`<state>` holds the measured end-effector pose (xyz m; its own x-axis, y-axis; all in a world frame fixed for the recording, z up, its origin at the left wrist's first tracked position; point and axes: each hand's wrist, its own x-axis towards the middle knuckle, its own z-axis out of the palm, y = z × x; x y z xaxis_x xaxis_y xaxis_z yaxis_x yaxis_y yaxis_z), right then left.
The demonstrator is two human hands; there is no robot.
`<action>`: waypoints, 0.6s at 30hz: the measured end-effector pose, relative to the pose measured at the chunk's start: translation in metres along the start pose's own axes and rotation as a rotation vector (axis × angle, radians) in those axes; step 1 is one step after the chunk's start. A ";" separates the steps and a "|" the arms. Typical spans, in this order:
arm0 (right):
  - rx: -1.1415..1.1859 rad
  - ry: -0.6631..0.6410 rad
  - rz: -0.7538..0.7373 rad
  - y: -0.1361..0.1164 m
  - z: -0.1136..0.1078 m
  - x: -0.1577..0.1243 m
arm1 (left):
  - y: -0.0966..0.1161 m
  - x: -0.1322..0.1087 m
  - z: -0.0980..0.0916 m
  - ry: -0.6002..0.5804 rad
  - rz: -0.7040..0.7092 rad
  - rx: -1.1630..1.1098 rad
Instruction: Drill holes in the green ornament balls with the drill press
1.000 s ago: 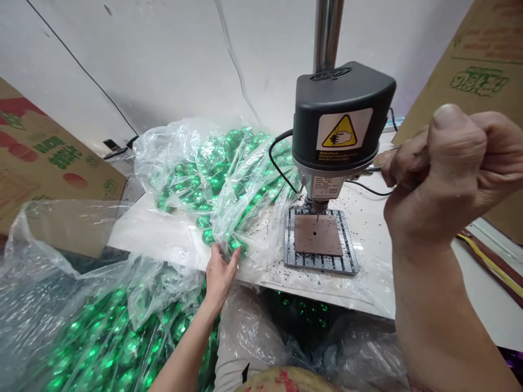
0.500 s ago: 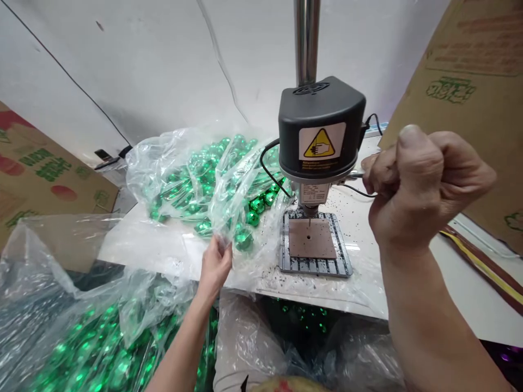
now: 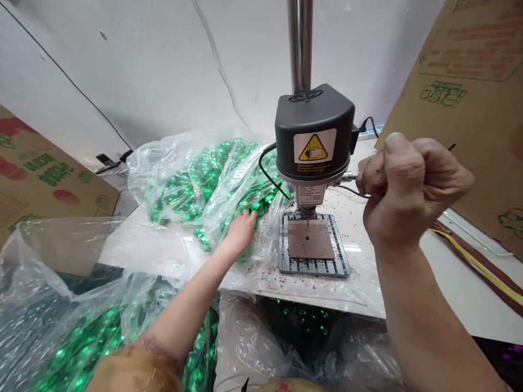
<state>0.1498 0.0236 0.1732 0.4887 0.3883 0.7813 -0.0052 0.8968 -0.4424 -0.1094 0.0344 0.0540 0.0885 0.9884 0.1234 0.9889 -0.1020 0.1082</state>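
Observation:
My right hand (image 3: 408, 190) is closed in a fist around the feed handle (image 3: 349, 177) of a small black drill press (image 3: 314, 139). Under its bit (image 3: 308, 222), a brown square board (image 3: 311, 239) with one hole lies on the slotted metal base (image 3: 339, 256). My left hand (image 3: 242, 231) reaches to the mouth of a clear plastic bag (image 3: 171, 158) on the table, its fingers curled down on a shiny green faceted ball (image 3: 258, 207). Many such balls fill the bag. The fingertips are partly hidden among them.
Dark shavings are scattered round the base on the white table (image 3: 359, 294). A larger plastic bag of green balls (image 3: 81, 348) sits below at the left. Cardboard boxes stand left (image 3: 53, 185) and right (image 3: 482, 109). A black cable (image 3: 263, 166) loops beside the drill head.
My left hand has let go of the bag's plastic edge and moved up and right onto the green balls. My right hand stays on the handle. The view has shifted slightly.

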 end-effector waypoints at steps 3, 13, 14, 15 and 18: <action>0.017 0.000 0.005 0.000 -0.001 0.000 | -0.012 0.018 0.000 -0.010 -0.052 0.015; 0.006 -0.018 0.014 -0.002 0.000 -0.002 | 0.040 -0.029 -0.015 0.127 -0.094 -1.401; 0.010 -0.017 0.012 -0.003 0.001 -0.002 | 0.047 -0.035 -0.014 0.041 -0.111 -1.540; 0.015 -0.016 0.011 -0.003 0.001 -0.002 | 0.054 -0.038 -0.012 -0.033 -0.129 -1.644; 0.018 -0.014 0.026 -0.004 0.001 -0.002 | 0.065 -0.040 -0.001 -0.097 -0.188 -1.786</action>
<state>0.1479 0.0192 0.1734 0.4756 0.4141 0.7761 -0.0331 0.8901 -0.4546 -0.0484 -0.0121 0.0568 0.0729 0.9956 -0.0598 -0.3200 0.0801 0.9440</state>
